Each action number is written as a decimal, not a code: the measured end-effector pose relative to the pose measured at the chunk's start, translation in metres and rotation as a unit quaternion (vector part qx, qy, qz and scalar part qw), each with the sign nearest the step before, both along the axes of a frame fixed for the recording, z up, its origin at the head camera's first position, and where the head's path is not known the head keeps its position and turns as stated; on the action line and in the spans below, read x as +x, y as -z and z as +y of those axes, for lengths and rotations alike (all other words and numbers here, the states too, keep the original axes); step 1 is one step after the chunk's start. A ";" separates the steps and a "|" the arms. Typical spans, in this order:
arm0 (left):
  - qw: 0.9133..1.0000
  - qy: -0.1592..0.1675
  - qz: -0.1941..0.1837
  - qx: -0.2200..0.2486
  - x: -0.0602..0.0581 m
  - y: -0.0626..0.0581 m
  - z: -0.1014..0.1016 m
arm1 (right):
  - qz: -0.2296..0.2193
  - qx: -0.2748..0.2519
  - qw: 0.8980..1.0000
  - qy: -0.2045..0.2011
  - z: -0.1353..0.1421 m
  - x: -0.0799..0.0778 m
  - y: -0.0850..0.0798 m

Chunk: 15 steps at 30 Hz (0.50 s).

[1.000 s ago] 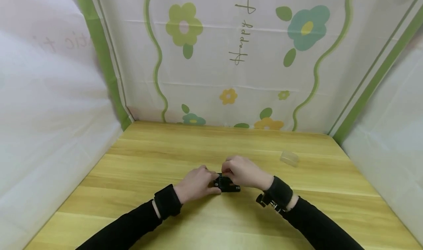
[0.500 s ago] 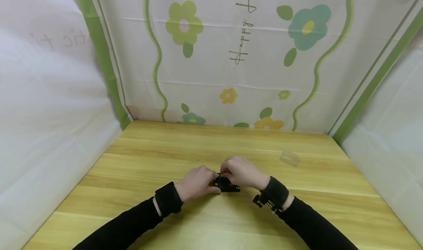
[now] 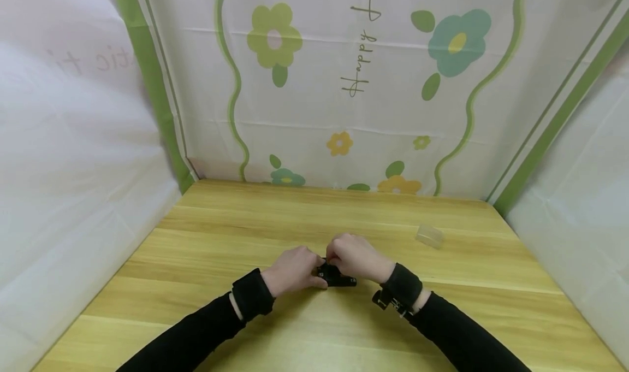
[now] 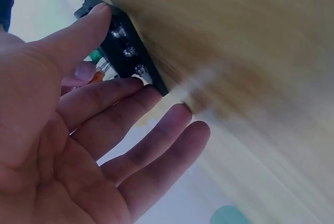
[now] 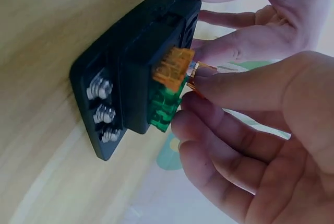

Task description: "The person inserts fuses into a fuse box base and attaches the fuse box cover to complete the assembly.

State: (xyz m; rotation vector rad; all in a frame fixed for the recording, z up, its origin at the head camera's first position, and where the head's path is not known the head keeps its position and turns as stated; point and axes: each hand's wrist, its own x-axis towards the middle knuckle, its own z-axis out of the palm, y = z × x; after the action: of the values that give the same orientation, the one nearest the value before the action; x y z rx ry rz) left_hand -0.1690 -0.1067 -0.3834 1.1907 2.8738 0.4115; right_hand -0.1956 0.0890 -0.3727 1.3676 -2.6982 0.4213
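A black fuse block (image 5: pixel 136 72) with silver screw terminals (image 5: pixel 102 89) stands on the wooden table between both hands. My left hand (image 3: pixel 293 272) grips its left end, thumb on one side and fingers on the other. In the right wrist view, an orange blade fuse (image 5: pixel 175 67) and a green one (image 5: pixel 166 106) sit in the block side by side. My right hand (image 3: pixel 361 257) is over the block, pinching another small orange blade fuse (image 5: pixel 194 68) between thumb and index finger. Those fingertips partly hide this fuse, and I cannot tell whether it is inserted.
A clear plastic cover (image 3: pixel 429 236) lies on the wooden table (image 3: pixel 275 213), beyond and to the right of my right hand. White fabric walls with printed flowers (image 3: pixel 274 36) enclose the table at the back and both sides.
My right hand and wrist have shifted slightly left over the fuse block, still pinching. The left hand keeps its grip, and the block and clear cover stay in place.
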 end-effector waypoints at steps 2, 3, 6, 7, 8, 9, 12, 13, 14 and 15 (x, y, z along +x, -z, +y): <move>1.000 -0.002 -0.003 0.002 0.000 -0.001 0.000 | 0.001 -0.006 1.000 0.005 0.000 0.001 0.000; 1.000 -0.003 -0.004 0.003 0.000 -0.001 0.000 | 0.002 -0.007 1.000 0.007 0.000 0.001 0.001; 1.000 -0.008 -0.010 0.005 0.000 -0.001 0.001 | 0.003 -0.013 1.000 0.016 -0.001 0.001 0.002; 1.000 -0.010 -0.011 0.005 0.000 -0.001 0.001 | 0.006 -0.014 1.000 0.018 -0.002 0.000 0.002; 1.000 -0.012 -0.011 0.004 0.000 -0.001 0.001 | 0.007 -0.016 1.000 0.020 -0.002 0.000 0.002; 1.000 -0.014 -0.013 0.005 0.000 -0.001 0.001 | 0.006 -0.018 1.000 0.022 -0.002 0.000 0.002; 1.000 -0.019 -0.014 0.001 0.000 -0.001 0.003 | 0.007 -0.022 0.999 0.029 -0.004 0.001 0.002; 1.000 -0.020 -0.013 -0.001 -0.001 -0.002 0.003 | 0.006 -0.022 0.999 0.032 -0.004 0.002 0.002; 1.000 -0.021 -0.013 -0.002 0.000 -0.002 0.004 | 0.005 -0.022 0.999 0.036 -0.005 0.003 0.002; 1.000 -0.021 -0.012 -0.003 0.000 -0.003 0.004 | 0.005 -0.019 0.999 0.040 -0.005 0.003 0.001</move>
State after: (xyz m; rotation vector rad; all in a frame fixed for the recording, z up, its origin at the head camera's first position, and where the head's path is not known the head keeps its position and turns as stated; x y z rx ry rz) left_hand -0.1693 -0.1026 -0.3805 1.1188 2.8822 0.4160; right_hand -0.1924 0.0838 -0.3741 1.2431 -2.7123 0.4552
